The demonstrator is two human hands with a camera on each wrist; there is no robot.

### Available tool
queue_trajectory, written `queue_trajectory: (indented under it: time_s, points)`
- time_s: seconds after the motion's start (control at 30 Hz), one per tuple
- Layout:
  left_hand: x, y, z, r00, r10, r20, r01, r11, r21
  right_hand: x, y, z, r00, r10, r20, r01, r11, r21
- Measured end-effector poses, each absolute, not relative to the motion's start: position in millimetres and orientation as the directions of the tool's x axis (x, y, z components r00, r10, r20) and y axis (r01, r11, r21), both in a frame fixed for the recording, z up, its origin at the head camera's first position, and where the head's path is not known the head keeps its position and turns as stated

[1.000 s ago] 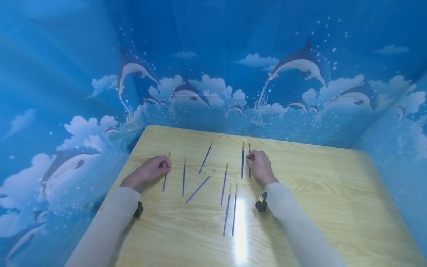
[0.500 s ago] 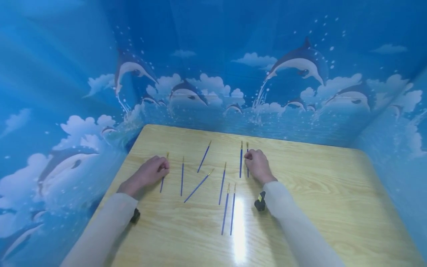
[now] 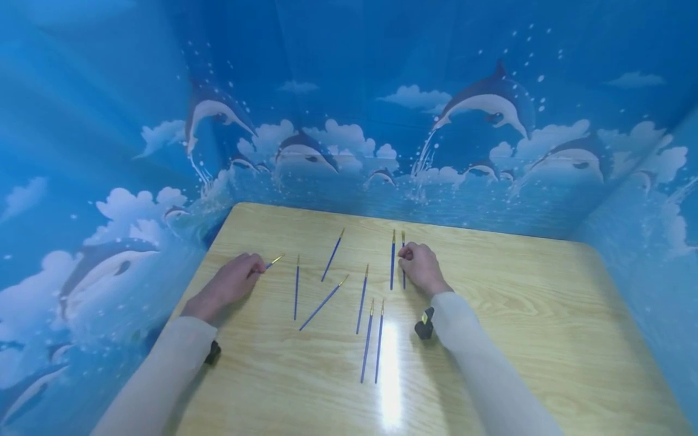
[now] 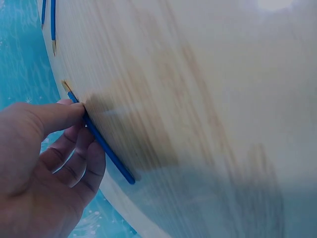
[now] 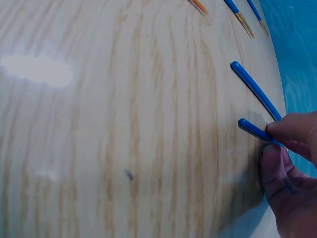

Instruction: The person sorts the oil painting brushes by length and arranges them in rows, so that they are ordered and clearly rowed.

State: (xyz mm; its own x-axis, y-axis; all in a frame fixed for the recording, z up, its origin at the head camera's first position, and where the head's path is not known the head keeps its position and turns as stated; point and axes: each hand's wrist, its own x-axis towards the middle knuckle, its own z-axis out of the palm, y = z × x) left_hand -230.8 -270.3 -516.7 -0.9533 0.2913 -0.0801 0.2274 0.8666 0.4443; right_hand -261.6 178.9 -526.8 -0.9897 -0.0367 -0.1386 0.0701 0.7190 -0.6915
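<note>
Dolphin-printed cloth walled the bench. One paintbrush, at left, sat pinched by nearly closed fingers of the left hand; a second brush, farther right, was pinched likewise by the right hand, beside a third brush, which any sideways slip could have skewed.
</note>
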Motion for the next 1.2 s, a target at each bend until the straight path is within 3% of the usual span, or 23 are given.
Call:
queue_trajectory:
  time_s: [0.3,0.7,0.97,1.2]
  points:
    - [-232,-280,-521,-0.930,0.366,-0.018,0.324,0.844,0.429,-262,181,-528,-0.990,-0.050,-0.129,0.053,0.721,-0.691]
    - [-223,-274,-510,-0.936,0.351,0.007,0.324,0.854,0.407,-265,182,-532,-0.989,-0.067,-0.128,0.039,0.730,-0.683]
    - [-223,-244,-499,-0.938,0.337,-0.086,0.231,0.788,0.571,-264,183,-530,-0.990,-0.065,-0.126,0.038,0.732,-0.680]
    - [-217,-209,-495,-0.901,0.402,-0.165,0.181,0.691,0.700,-265,184,-529,-0.990,-0.067,-0.125,0.037,0.729,-0.684]
